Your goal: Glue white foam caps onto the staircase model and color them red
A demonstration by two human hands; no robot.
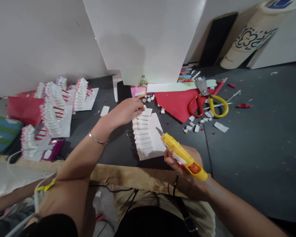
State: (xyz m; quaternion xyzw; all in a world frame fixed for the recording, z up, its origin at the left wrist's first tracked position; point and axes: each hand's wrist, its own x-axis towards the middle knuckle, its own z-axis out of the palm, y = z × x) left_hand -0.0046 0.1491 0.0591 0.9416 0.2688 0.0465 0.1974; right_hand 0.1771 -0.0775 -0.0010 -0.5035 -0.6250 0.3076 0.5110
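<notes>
My right hand (180, 161) is wrapped round a yellow glue gun (179, 148), its metal nozzle pointing up and left. Just left of the nozzle lies a white paper piece (144, 135) with a row of folded white strips and rounded knobs along its left edge, on a flat white card (156, 130). At the far end of that row, my left hand (130, 110) has its fingers curled together at the topmost strip. Whatever sits between those fingertips is hidden.
Scissors (204, 98) with red and yellow handles lie on red paper (175, 102), among white scraps (196, 126). Similar white ruffled pieces (51, 112) stand at left near a purple device (54, 149). A bottle (251, 36) and a black phone (217, 39) lean at back right.
</notes>
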